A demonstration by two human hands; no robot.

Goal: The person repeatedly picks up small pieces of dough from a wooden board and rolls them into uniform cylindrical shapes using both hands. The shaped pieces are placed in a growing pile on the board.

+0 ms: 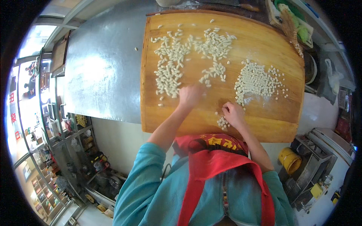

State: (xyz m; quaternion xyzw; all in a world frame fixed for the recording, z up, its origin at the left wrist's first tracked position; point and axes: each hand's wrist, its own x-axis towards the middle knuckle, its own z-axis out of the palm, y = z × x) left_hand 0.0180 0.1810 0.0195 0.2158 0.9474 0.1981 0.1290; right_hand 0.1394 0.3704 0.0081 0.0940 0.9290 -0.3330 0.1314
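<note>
Small white cubes of dough (253, 81) lie in a loose heap on the right of a wooden board (279, 124). A smaller group of dough cubes (223, 122) sits by the board's near edge. My right hand (234, 114) rests between them, its thumb and fingers pinched together; whatever they hold is hidden. On the left and middle of the board, many longer oval dough pieces (169, 77) are scattered. Low over the board, beside their near end, is my left hand (191, 96). Its fingers point right and are smeared by motion, so their grip does not show.
A grey metal tabletop (102, 67) adjoins the board's left side, with one stray dough piece (136, 49) on it. At the far right stands a basket (277, 17) with greens and a whisk-like brush (290, 32). A yellow bucket (289, 160) is below right.
</note>
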